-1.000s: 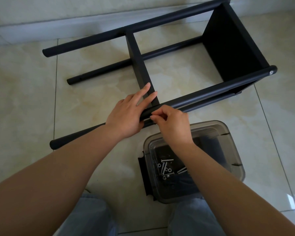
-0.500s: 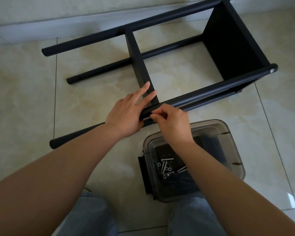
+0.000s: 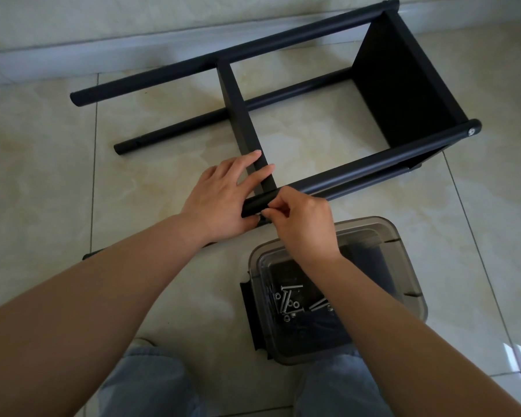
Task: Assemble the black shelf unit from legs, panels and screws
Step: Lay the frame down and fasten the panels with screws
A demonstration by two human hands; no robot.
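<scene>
Head view: I am looking down at a shelf unit (image 3: 283, 115) lying on its side on the tile floor (image 3: 42, 176), between my knees (image 3: 151, 383) and the wall (image 3: 133, 19).
Near leg: the near leg (image 3: 358, 167) is running from lower left to upper right, with a screw head (image 3: 471, 131) showing in its far end cap.
Far legs: two far legs are lying parallel to it, the upper far leg (image 3: 223, 54) close to the wall and the lower far leg (image 3: 283, 96) resting on the floor.
Panels: the middle panel (image 3: 238, 106) is standing on edge across the legs; the end panel (image 3: 403, 94) is closing off the right end.
Left hand: my left hand (image 3: 220, 200) is lying over the near leg where the middle panel meets it, fingers (image 3: 250, 162) straight and resting against the panel, thumb tucked under the leg.
Right hand: my right hand (image 3: 304, 224) is curling against the near side of the same leg, fingertips (image 3: 272, 203) pinching at the joint. What they are pinching is hidden; I cannot tell whether it is a screw.
Box: a clear box (image 3: 403, 245) is sitting on the floor just beside my right knee, partly under my right forearm.
Screws: loose screws (image 3: 289, 299) and nuts are lying in the bottom of the box.
</scene>
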